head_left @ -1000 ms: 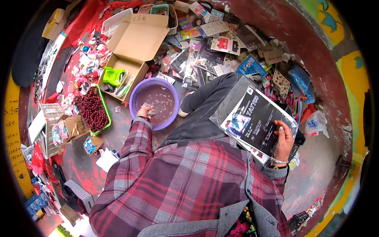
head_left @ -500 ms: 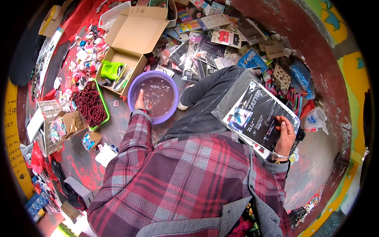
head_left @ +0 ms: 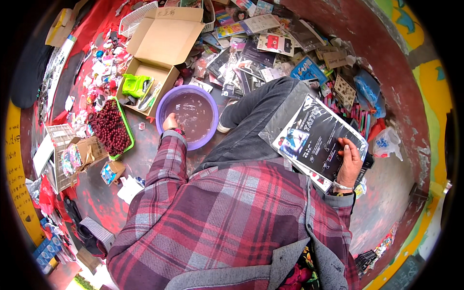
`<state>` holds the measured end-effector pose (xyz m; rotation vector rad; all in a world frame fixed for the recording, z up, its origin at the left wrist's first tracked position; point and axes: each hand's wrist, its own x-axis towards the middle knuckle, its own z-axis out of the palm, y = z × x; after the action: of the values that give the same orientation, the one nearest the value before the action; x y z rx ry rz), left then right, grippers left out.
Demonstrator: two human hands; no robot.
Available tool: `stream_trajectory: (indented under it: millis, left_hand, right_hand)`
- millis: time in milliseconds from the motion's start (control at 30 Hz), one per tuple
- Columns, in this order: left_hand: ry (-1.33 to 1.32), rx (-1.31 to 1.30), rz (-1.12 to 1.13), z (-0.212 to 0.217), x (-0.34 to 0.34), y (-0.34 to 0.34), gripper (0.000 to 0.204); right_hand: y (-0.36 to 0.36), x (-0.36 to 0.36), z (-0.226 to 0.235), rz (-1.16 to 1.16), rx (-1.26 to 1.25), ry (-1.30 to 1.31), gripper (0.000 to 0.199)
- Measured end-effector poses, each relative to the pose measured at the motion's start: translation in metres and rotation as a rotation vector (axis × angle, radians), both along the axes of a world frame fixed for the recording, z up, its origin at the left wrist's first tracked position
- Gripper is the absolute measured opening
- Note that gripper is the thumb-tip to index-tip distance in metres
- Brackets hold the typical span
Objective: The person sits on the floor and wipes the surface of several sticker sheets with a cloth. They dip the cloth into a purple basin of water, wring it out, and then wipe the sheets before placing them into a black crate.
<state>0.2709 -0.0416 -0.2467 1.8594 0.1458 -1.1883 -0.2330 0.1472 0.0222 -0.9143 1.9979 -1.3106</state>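
At the left rim of a round purple basin [head_left: 211, 128] is my left hand [head_left: 170, 122]. Murky liquid with pale specks on its surface fills the basin. The hand looks curled, but most of its fingers are hidden, and no held thing shows. My right hand [head_left: 350, 163] rests on a black tattoo sheet pack [head_left: 316, 152], its fingers loosely bent and thumb apart. The pack lies across my right thigh in clear plastic, with a pale sheet's edge showing underneath.
Left of the basin stand an opened cardboard box [head_left: 169, 79] with a bright green item inside and a green-rimmed tray of dark red beads [head_left: 110, 126]. Packaged cards [head_left: 278, 43] and small goods pile up ahead. A clear plastic bag [head_left: 388, 144] lies at right.
My left thumb, raised above the basin rim before, has lowered and the hand looks more curled. My right hand has shifted slightly on the pack, which stays in place.
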Motion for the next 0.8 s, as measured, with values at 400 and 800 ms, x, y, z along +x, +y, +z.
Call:
stream_trajectory:
  millis: [400,800]
  left_hand:
    - [0.289,-0.152,-0.220,-0.030,0.032,0.001,0.026]
    - [-1.116,-0.210,-1.200,-0.054,0.035,-0.003,0.030]
  right_hand:
    - [0.001,0.000,-0.002,0.010,-0.019,0.011,0.027]
    - [0.002,0.000,-0.002,0.029,-0.020,0.034,0.024]
